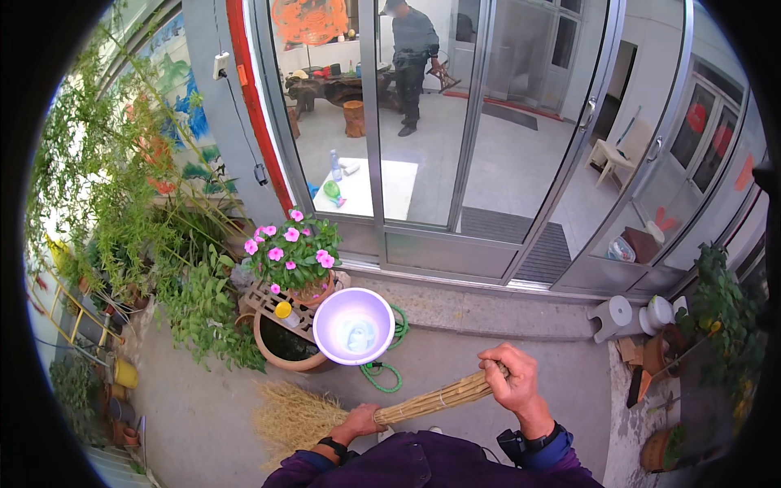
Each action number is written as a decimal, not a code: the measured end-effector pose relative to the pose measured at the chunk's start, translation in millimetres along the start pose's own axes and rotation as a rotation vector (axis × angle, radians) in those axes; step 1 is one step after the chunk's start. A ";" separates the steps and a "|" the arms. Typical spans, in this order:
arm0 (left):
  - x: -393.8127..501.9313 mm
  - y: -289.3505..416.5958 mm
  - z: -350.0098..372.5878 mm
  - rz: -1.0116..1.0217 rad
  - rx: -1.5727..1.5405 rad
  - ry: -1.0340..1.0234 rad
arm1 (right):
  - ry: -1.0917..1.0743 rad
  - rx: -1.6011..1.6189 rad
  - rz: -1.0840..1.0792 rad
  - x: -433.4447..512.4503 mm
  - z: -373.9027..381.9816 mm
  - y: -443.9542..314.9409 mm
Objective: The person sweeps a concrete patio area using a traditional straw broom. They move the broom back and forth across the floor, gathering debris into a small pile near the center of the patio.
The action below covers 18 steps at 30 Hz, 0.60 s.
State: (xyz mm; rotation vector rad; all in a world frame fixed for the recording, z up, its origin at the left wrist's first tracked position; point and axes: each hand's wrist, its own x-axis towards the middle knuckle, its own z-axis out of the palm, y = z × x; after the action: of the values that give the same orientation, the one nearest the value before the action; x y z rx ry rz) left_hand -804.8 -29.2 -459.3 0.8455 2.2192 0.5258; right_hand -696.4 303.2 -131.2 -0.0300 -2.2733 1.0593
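A straw broom (442, 396) lies across the front of my body, its bundled stalks tied with a pale band. My left hand (361, 421) grips it low, where the stalks meet the spread bristles (296, 418). Around the top end of the handle, my right hand (512, 375) is closed, with the tip showing between the fingers. The bristles fan out to the left above the concrete floor; whether they touch it, I cannot tell. Beyond the broom stands a pale purple plastic basin (326, 314) with some liquid in it.
A green hose (396, 378) coils beside the basin. Left of it are a water-filled clay pot (262, 348), a pink-flowered plant (293, 244) and leafy branches. A stone step (464, 305) fronts the sliding glass doors; inside, a person (412, 55) holds a small chair. Stools (613, 314) stand right.
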 end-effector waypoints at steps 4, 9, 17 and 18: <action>1.0 -3.5 -8.3 0.007 -0.014 -0.083 | 0.037 -0.013 0.022 -1.0 4.3 -6.9; 6.1 -7.4 -9.2 0.006 0.015 -0.145 | 0.065 -0.045 0.058 -4.1 5.8 -10.8; 22.0 -6.2 6.7 0.015 0.038 -0.109 | 0.052 -0.046 0.015 -2.8 -4.1 12.0; 24.0 -4.5 7.9 0.011 0.023 -0.103 | 0.041 -0.042 0.009 -2.7 -6.3 19.0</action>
State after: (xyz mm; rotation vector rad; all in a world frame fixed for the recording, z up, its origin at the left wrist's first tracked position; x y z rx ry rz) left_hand -814.1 -14.7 -478.4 0.8777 2.1315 0.4530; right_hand -695.2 319.7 -142.8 -0.0790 -2.2607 1.0066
